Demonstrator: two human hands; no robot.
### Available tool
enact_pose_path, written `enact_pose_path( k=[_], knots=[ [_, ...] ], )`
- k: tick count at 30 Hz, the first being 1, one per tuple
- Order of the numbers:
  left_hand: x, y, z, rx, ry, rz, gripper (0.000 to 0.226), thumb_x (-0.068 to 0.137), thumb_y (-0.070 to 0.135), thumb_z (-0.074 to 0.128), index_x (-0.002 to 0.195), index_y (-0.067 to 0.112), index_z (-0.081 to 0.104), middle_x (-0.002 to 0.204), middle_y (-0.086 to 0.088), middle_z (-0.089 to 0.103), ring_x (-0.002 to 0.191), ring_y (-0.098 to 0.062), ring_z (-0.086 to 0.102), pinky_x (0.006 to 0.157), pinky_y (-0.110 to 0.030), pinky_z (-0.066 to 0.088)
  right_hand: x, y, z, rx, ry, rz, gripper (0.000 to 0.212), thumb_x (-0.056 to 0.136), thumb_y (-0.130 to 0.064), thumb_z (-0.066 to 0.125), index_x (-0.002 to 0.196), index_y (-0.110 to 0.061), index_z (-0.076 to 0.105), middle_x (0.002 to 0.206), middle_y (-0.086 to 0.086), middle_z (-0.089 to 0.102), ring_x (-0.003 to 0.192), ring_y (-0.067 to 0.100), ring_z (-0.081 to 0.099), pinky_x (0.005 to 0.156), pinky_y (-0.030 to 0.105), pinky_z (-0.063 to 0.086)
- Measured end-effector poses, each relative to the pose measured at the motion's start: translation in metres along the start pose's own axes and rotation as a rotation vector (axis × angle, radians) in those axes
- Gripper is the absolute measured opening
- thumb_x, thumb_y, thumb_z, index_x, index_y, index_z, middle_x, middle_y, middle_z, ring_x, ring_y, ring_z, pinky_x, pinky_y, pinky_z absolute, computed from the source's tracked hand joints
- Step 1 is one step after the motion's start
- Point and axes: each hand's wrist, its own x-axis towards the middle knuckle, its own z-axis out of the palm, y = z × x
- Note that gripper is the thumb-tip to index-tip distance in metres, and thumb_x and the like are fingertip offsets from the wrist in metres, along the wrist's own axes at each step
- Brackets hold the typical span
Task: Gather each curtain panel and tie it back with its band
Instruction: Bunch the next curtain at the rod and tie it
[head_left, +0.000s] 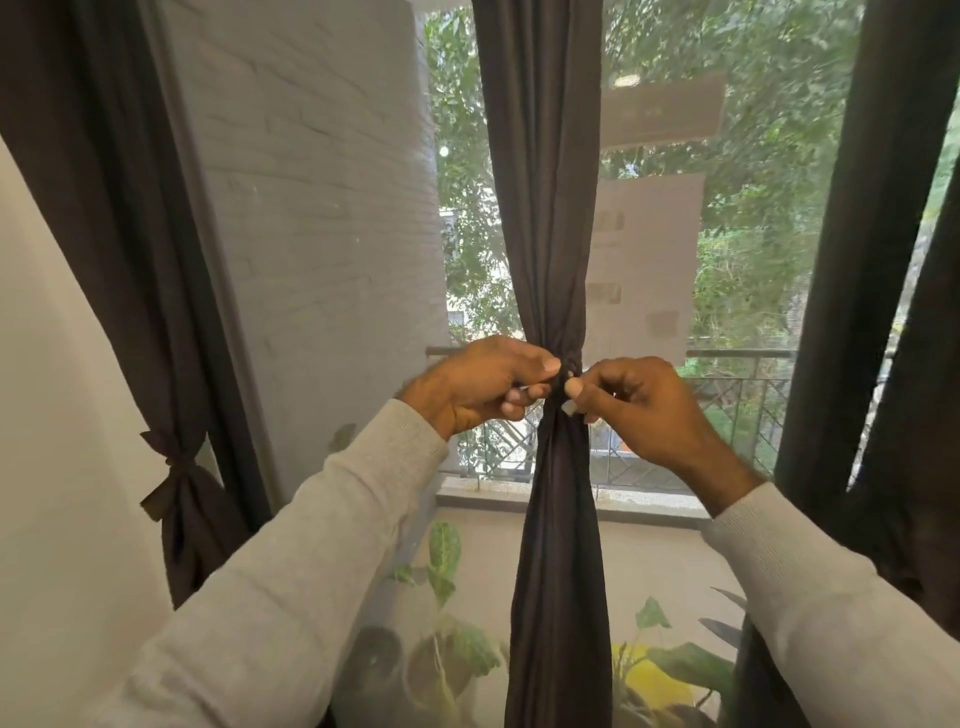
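We are holding the middle curtain (545, 208), which is gathered into a narrow bundle before the window (727, 260). Our left hand (483, 382) and right hand (639, 410) are meeting at its waist, and the fingers (574, 387) of both are pinching the dark band (563, 371) there. The left curtain (171, 364) is hanging by the wall with its band (169, 467) already tied.
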Motion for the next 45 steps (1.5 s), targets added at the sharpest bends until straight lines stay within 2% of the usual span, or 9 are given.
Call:
enact_pose_path(
  k=[5,9,18,24,29,33,36,39,45],
  knots=[
    [-0.005,-0.034,0.007,0.170,0.185,0.302,0.019,0.102,0.004,0.071,0.120,0.000,0.066,0.077,-0.019,0.071,0.055,-0.015,0.059,0.051,-0.022,0.047,0.000,0.025,-0.012,-0.039,0.040,0.109,0.025,0.101,-0.020,0.070,0.077,-0.012,0.075,0.063,-0.005,0.070,0.056,0.002,0.062,0.058,0.010,0.045],
    [-0.007,-0.052,-0.007,0.177,0.267,0.395,0.019,0.100,0.003,0.073,0.107,0.007,0.057,0.073,-0.017,0.070,0.061,-0.026,0.060,0.052,-0.028,0.049,-0.002,0.043,-0.021,-0.122,0.078,0.146,0.027,0.102,-0.021,0.070,0.076,-0.013,0.073,0.065,0.008,0.069,0.057,0.022,0.062,0.057,0.028,0.048],
    [0.001,-0.049,-0.048,0.219,0.403,0.386,0.017,0.104,0.006,0.069,0.100,0.012,0.054,0.070,-0.012,0.070,0.052,-0.010,0.056,0.050,-0.022,0.045,0.022,0.048,-0.027,-0.299,0.059,0.209,0.034,0.103,-0.028,0.068,0.076,-0.009,0.074,0.068,0.016,0.069,0.067,0.039,0.067,0.065,0.043,0.056],
    [0.004,-0.053,-0.055,0.281,0.347,0.350,0.015,0.103,0.015,0.072,0.105,0.010,0.058,0.079,-0.009,0.074,0.063,-0.013,0.061,0.055,-0.024,0.048,0.024,0.040,-0.025,-0.186,-0.100,0.271,0.036,0.106,-0.034,0.063,0.078,-0.015,0.077,0.069,0.002,0.074,0.061,0.009,0.064,0.064,0.028,0.049],
    [0.006,-0.068,-0.049,0.233,0.299,0.260,0.045,0.083,0.034,0.094,0.118,0.024,0.067,0.109,-0.002,0.076,0.089,-0.007,0.071,0.071,-0.020,0.055,0.025,0.033,-0.009,-0.135,-0.099,0.323,0.023,0.100,-0.025,0.074,0.082,-0.010,0.073,0.079,0.010,0.074,0.073,0.017,0.067,0.076,0.035,0.057],
    [0.021,-0.110,-0.025,0.364,0.379,0.297,0.019,0.083,0.018,0.094,0.089,0.017,0.076,0.084,0.004,0.075,0.075,-0.008,0.069,0.080,-0.030,0.056,0.024,0.029,0.023,-0.148,-0.091,0.350,0.023,0.093,-0.015,0.081,0.076,-0.005,0.068,0.074,0.016,0.072,0.067,0.018,0.064,0.073,0.036,0.056],
    [0.026,-0.123,-0.040,0.392,0.469,0.288,0.029,0.084,0.012,0.091,0.070,0.024,0.069,0.069,0.006,0.068,0.067,-0.012,0.062,0.080,-0.041,0.062,0.023,0.029,0.027,-0.357,-0.004,0.439,0.027,0.092,-0.020,0.080,0.073,-0.003,0.069,0.073,0.020,0.070,0.063,0.023,0.059,0.062,0.030,0.045],
    [0.022,-0.122,-0.062,0.422,0.474,0.254,0.028,0.084,0.017,0.091,0.070,0.027,0.070,0.073,0.005,0.072,0.072,-0.017,0.067,0.086,-0.051,0.064,0.018,0.026,0.015,-0.459,0.063,0.513,0.035,0.096,-0.033,0.075,0.074,-0.005,0.072,0.072,0.016,0.070,0.063,0.027,0.060,0.059,0.028,0.042],
    [-0.003,-0.119,-0.065,0.442,0.545,0.390,0.024,0.086,0.028,0.085,0.081,0.021,0.062,0.077,0.000,0.067,0.069,-0.016,0.060,0.072,-0.040,0.058,0.007,0.013,0.011,-0.481,0.110,0.469,0.041,0.098,-0.050,0.070,0.084,-0.012,0.073,0.080,0.003,0.072,0.075,0.019,0.066,0.064,0.026,0.046]
  ],
)
